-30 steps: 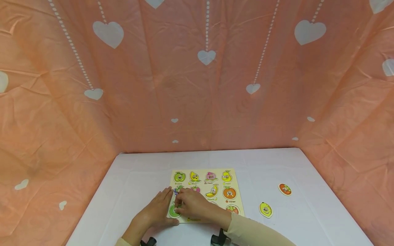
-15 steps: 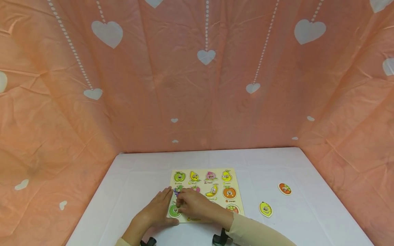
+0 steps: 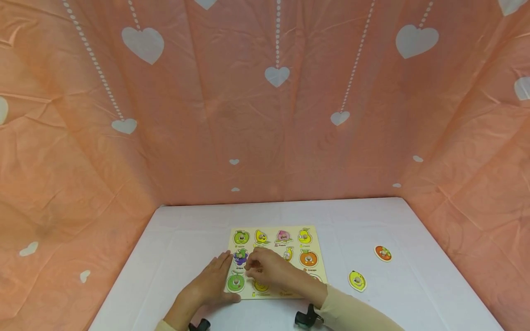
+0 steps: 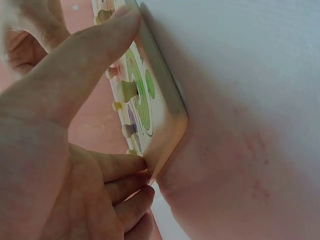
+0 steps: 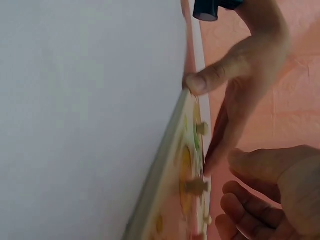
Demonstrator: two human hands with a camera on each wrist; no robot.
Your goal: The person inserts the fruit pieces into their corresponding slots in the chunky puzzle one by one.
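Observation:
A cream wooden fruit puzzle board (image 3: 273, 230) lies on the white table, with fruit pieces bearing small knobs. My left hand (image 3: 211, 282) rests at its near left corner, fingers along the left edge and thumb on the near edge. Over the board's middle hovers my right hand (image 3: 267, 266). Its fingers are loosely curled, and the right wrist view shows nothing between them and the thumb. Just left of it, a round green fruit piece (image 3: 236, 282) sits in the lower left spot, below the grape piece (image 3: 240, 257). My right hand and forearm cover several other spots.
Right of the board, a yellow lemon piece (image 3: 357, 281) and a red-orange round piece (image 3: 383, 253) lie loose on the white table (image 3: 186, 230). A peach-coloured cloth with white hearts (image 3: 281, 138) stands behind and at both sides.
My right hand has let go of the round green piece and moved up and right, uncovering it, the grape and part of a yellow piece. My left hand stays in place.

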